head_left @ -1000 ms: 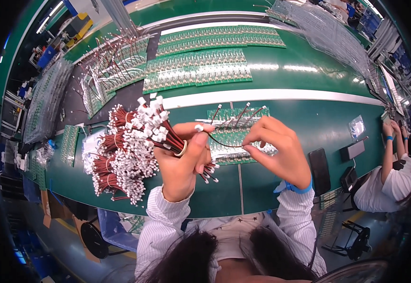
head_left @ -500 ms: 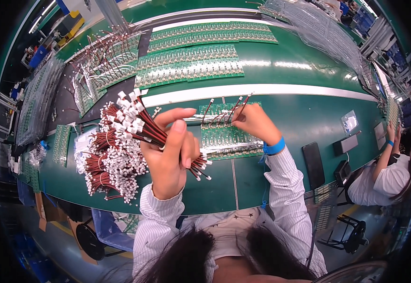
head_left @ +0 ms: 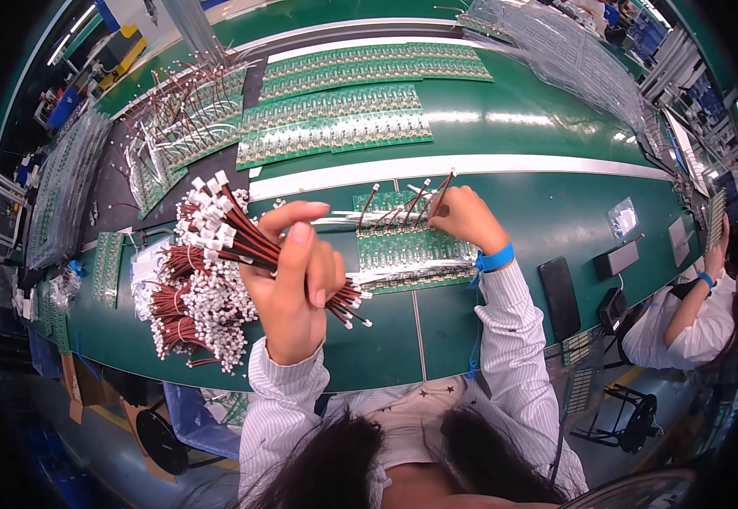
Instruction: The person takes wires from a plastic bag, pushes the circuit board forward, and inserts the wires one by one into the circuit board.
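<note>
My left hand (head_left: 294,293) is closed around a bundle of connector cables (head_left: 248,241), dark red and black wires with white plugs at both ends. Below my right hand (head_left: 472,222) lies a green circuit board panel (head_left: 390,248) with rows of small parts and white wires across it. The fingers of that hand pinch a single dark red cable (head_left: 443,193) whose white plug points up; its lower end at the board is hidden by the fingertips. Several similar cables (head_left: 370,199) stand up from the same row to the left.
Left of my left hand, tied bundles of cables (head_left: 186,301) are heaped on the green table (head_left: 369,343). More board panels (head_left: 335,127) lie at the back, some wired (head_left: 182,119). A black phone (head_left: 560,297) and small boxes (head_left: 616,258) lie right. A co-worker (head_left: 682,318) sits far right.
My right hand has shifted slightly right along the board, still pinching a cable. My left hand keeps its bundle, and the view has moved a little.
</note>
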The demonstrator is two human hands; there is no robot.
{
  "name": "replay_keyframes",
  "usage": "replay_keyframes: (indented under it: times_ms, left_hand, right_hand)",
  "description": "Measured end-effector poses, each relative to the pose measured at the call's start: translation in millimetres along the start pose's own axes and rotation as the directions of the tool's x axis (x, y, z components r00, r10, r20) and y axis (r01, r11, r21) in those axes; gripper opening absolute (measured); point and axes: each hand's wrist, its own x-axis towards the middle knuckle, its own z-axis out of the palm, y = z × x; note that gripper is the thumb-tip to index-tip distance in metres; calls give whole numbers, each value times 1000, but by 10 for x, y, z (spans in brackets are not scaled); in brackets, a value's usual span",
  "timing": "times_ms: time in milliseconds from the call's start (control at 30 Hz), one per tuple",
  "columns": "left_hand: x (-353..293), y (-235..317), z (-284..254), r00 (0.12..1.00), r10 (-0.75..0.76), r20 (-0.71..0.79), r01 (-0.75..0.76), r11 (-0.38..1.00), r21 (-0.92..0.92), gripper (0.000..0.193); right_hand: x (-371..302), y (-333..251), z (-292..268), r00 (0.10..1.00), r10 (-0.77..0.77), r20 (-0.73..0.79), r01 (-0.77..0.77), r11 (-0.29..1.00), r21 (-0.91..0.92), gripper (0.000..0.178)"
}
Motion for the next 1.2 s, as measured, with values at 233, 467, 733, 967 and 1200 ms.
replay_keyframes:
  times_ms: [233, 467, 733, 967, 1200]
  left_hand:
    - [9, 12, 16, 1000, -6, -12, 6, 1000, -7, 16]
    - [16, 0, 16, 1000, -9, -21, 9, 1000, 3, 16]
    - [28, -10, 15, 1000, -17, -3, 17, 1000, 10, 16]
    - [33, -1, -5, 999, -26, -24, 26, 1000, 4, 15]
    - [34, -11, -13, 998, -68, -3, 68, 997, 44, 16]
  right_hand:
    - [16, -12, 22, 1000, 1, -10, -1, 1000, -28, 8]
    - [4, 28, 48, 998, -55, -29, 52, 995, -81, 6]
    - [-17, -57, 109, 995, -81, -61, 64, 968, -244, 7]
    - [-59, -69, 260, 980, -146, -133, 89, 928, -363, 7]
    - [-16, -3, 290, 986, -144, -84, 115, 954, -278, 8]
